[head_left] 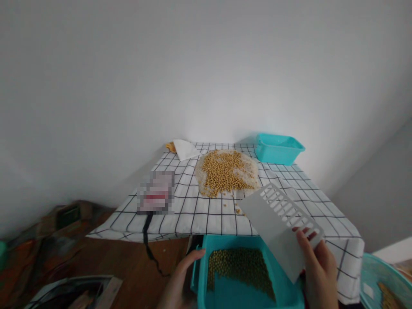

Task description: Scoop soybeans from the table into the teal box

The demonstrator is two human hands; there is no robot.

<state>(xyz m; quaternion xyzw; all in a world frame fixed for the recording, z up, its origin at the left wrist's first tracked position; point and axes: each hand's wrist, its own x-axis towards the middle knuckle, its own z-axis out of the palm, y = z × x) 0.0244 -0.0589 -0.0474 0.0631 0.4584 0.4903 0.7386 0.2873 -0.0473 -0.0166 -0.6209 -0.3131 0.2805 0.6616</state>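
My left hand (186, 274) grips the left rim of a teal plastic bin (234, 241) held below the table's front edge. Round beans that look like soybeans (240, 266) cover part of its floor. In my right hand (317, 266) is a thin grey slotted panel (273, 227), tilted over the bin's right side and the table edge, my fingers at its slotted side. Beyond it, a heap of yellow soybeans (223, 169) lies on a round translucent mat (201, 178), with a few loose beans near the panel's corner.
A second teal bin (278, 150) stands at the back right of the checked tablecloth (189, 214). White paper (185, 150) lies back left. A blurred-out item (156, 193) with a black strap rests at the left. A teal basket (383, 279) sits low on the right.
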